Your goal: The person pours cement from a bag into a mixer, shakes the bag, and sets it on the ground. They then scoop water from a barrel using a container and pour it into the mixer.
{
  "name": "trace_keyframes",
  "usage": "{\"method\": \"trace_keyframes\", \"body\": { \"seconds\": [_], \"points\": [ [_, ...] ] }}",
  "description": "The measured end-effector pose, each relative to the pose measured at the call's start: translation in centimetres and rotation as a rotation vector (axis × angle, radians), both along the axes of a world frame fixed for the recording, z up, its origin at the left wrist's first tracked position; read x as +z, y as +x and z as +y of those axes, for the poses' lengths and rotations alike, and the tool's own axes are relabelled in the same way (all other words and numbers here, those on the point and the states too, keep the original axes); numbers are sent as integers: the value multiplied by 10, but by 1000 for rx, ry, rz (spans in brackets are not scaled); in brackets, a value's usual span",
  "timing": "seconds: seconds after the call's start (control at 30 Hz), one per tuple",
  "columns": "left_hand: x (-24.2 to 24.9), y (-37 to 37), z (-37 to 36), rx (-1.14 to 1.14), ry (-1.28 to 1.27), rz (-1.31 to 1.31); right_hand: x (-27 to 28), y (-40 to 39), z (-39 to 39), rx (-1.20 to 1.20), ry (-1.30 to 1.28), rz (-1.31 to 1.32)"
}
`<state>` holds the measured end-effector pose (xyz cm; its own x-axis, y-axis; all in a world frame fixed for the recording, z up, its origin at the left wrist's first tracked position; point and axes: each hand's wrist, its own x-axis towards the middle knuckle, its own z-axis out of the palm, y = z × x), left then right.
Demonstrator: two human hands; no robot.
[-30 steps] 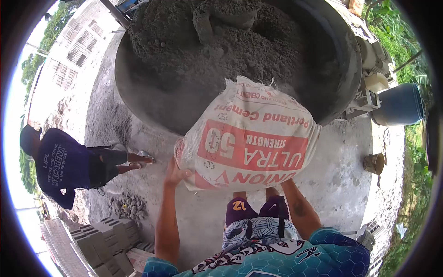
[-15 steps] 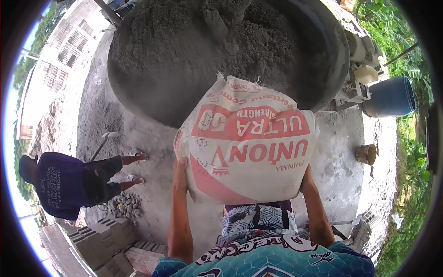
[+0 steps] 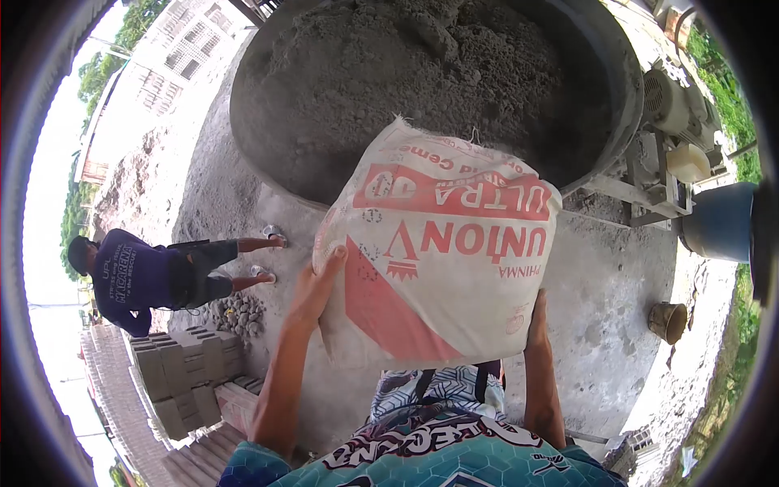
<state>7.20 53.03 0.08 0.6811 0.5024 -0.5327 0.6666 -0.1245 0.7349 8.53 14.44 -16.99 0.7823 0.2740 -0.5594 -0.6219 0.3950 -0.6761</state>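
Observation:
A white and red cement bag (image 3: 442, 252) is held up in front of my body, its frayed top edge over the near rim of a big round mixing pan. My left hand (image 3: 319, 284) grips the bag's left side, with the thumb on its front face. On the opposite side, my right hand (image 3: 537, 321) presses against the bag's lower edge, its fingers partly hidden behind it. Grey powdery mix (image 3: 389, 73) lies inside the round pan (image 3: 272, 180).
A person in a dark blue shirt (image 3: 134, 272) stands at the left, near a pile of stones (image 3: 235, 315). Hollow blocks (image 3: 182, 369) are stacked at lower left. At right are a motor (image 3: 667, 101), a blue barrel (image 3: 718, 223) and a bucket (image 3: 667, 322).
The view has shifted, so the pan and the right-side objects appear further right. The bag looks flatter and tilted, and my left hand shows higher on its side. The other person has turned slightly.

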Motion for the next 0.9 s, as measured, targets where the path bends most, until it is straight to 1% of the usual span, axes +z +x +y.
{"method": "trace_keyframes", "body": {
  "seconds": [0.07,0.1,0.17,0.2,0.27,0.4,0.47,0.57,0.6,0.67,0.7,0.77,0.9],
  "points": [
    [16,1,-8,89,-61,65,15,-2,-8,132,132,21],
    [11,-10,-3,97,-75,69,10,-14,-10,140,118,27],
    [-7,-1,16,41,-153,72,-11,-6,-9,27,8,25],
    [-11,4,17,19,-160,40,-5,-3,-9,9,1,-8],
    [-21,8,13,20,-141,-29,15,-2,-5,39,-71,24],
    [-34,18,27,-19,-216,-75,20,-8,8,-47,-53,-29],
    [-27,21,27,-47,-191,-2,27,-12,8,-37,25,-32],
    [-35,23,38,-92,-208,60,29,-18,8,-54,42,26],
    [-40,20,38,-106,-212,46,28,-23,8,-66,37,10],
    [-58,22,40,-104,-219,-118,20,-16,10,-121,-53,-67],
    [-58,21,39,-112,-221,-146,23,-16,10,-127,-55,-97],
    [-56,20,39,-120,-254,-108,38,-14,11,-119,-129,-7],
    [-63,21,37,-129,-278,-149,41,-8,8,-132,-138,-78]
  ]
}}
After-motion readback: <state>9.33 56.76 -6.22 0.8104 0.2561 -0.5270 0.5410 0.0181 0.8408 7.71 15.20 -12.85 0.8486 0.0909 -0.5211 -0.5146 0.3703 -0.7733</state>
